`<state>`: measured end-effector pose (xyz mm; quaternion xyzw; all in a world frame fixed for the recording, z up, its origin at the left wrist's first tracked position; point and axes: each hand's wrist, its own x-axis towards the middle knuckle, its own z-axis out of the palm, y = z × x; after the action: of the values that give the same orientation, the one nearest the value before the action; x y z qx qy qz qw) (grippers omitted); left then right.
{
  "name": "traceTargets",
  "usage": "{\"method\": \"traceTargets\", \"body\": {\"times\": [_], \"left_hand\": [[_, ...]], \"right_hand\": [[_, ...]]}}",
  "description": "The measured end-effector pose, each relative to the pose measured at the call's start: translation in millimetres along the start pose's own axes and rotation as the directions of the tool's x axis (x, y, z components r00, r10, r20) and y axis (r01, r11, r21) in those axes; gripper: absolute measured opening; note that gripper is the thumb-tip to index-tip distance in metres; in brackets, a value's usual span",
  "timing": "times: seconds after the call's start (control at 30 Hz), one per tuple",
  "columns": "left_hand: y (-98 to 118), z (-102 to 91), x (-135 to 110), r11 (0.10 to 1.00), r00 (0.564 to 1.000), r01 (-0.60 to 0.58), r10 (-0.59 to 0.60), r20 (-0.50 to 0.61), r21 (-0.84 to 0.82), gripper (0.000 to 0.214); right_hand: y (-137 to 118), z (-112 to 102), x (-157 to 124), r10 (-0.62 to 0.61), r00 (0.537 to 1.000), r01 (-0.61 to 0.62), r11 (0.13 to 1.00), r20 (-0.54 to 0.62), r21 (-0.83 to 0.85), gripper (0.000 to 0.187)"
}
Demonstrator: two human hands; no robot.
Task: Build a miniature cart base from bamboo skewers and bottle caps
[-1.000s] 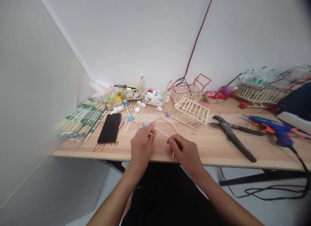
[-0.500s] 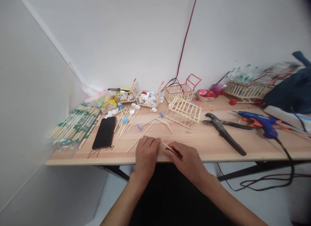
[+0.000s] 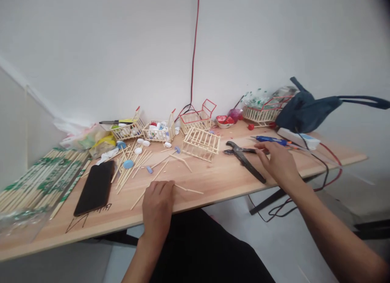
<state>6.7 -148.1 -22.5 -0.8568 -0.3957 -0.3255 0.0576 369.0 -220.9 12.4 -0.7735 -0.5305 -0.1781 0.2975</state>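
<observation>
My left hand (image 3: 158, 204) rests at the table's front edge, fingers curled over one end of a thin bamboo stick (image 3: 189, 190). The stick's free part sticks out to the right and has a slight kink. My right hand (image 3: 278, 161) reaches far right, its thumb and forefinger around one handle of the black pliers (image 3: 245, 159), which lie spread on the table. Just beyond those fingers lies a blue glue gun (image 3: 269, 140), its grip hidden behind my hand. An unpainted stick basket (image 3: 201, 144) lies tipped behind the work spot.
Loose sticks (image 3: 134, 169), bottle caps (image 3: 128, 164) and a black phone (image 3: 95, 189) lie left, beside wrapped chopsticks (image 3: 39, 177). Small stick carts (image 3: 158, 130) stand along the wall, with a bowl of red paint (image 3: 224, 121). A dark blue bag (image 3: 300, 110) and power strip (image 3: 300, 139) sit right.
My right hand has left the stick and moved right to the pliers. My left hand keeps hold of the stick. The view has turned to the right.
</observation>
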Motion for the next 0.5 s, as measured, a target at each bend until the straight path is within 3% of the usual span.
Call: {"method": "traceTargets", "body": {"times": [0.13,0.27,0.33,0.43,0.5], "left_hand": [[-1,1.2,1,1.0,1.0,0.001,-0.001,-0.002,0.004,0.016],[-3,1.3,1,1.0,1.0,0.0,0.0,0.005,0.007,0.017],[-3,1.0,1,1.0,1.0,-0.006,0.006,0.003,0.011,0.017],[-3,0.4,1,1.0,1.0,-0.013,0.013,0.004,0.012,0.017],[-2,-0.2,1,1.0,1.0,-0.011,0.011,0.014,0.011,0.017]], "right_hand": [[37,-11,14,0.199,0.979,-0.184,0.958,0.048,-0.222,0.026],[63,-17,21,0.443,0.891,-0.402,0.87,0.094,-0.286,0.041],[75,-12,23,0.451,0.886,-0.413,0.872,0.104,-0.263,0.045],[89,-2,26,0.372,0.924,-0.354,0.92,0.093,-0.167,0.043],[93,1,26,0.295,0.955,-0.292,0.951,0.022,-0.099,0.044]]}}
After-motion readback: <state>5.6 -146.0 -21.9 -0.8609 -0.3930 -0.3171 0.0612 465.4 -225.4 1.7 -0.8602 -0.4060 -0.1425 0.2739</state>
